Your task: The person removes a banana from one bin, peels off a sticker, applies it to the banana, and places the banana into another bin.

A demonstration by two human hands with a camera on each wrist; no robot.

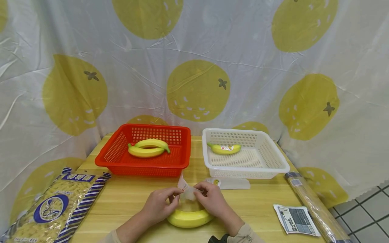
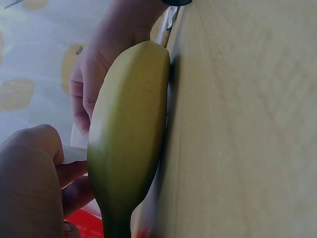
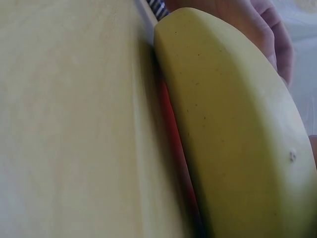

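My left hand point(image 1: 159, 206) and right hand point(image 1: 212, 199) meet over a yellow banana point(image 1: 189, 219) lying on the table in front of me. Between them, thumbs and fingers pinch a thin, whitish, partly see-through sticker sheet point(image 1: 183, 183), one corner of which stands up. In the left wrist view the banana point(image 2: 131, 124) fills the middle, its green stem end low in the frame. Behind it, the left fingers point(image 2: 72, 171) are at a pale strip. The right wrist view is mostly banana point(image 3: 233, 129), which hides most of the work.
A red basket point(image 1: 143, 170) with two bananas stands at the back left, a white basket point(image 1: 243, 172) with one labelled banana at the back right. Another sticker strip point(image 1: 235, 184) lies before it. A pasta bag point(image 1: 57, 209) is left; a small packet point(image 1: 296, 219) and long package point(image 1: 316, 209) lie right.
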